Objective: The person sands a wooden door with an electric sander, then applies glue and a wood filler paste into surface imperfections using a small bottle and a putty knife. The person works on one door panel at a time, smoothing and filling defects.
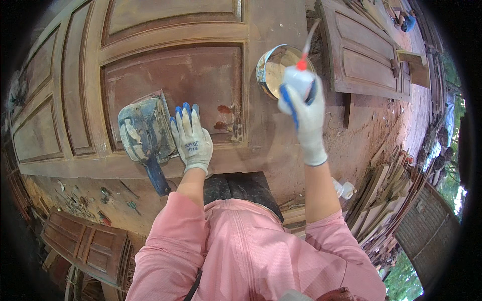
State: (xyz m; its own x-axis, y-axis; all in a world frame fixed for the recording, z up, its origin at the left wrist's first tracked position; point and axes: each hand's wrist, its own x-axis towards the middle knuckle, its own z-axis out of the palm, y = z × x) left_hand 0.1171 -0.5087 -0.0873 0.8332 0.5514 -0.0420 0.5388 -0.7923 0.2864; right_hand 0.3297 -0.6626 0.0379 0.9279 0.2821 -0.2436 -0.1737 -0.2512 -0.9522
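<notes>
My left hand (192, 140), in a white glove with blue fingertips, rests flat on a brown panelled wooden door (170, 72), fingers stretched out. Close against its left side sits a dusty power sander (145, 130) with a dark blue handle. My right hand (310, 123), gloved alike, is wrapped round a white squeeze bottle (299, 80) with a red collar and a long thin clear nozzle pointing up. Behind the bottle, and partly hidden by it, stands an open round tin (261, 75) with tan residue inside. Dark reddish wet spots (222, 116) mark the door panel right of my left hand.
Another panelled door (369, 52) lies at the far right. Timber strips (379, 193) are piled at the right. Stacked small panels (85, 246) stand on the lower left, near scattered tools on the ground. A person (406, 21) is far off at the upper right.
</notes>
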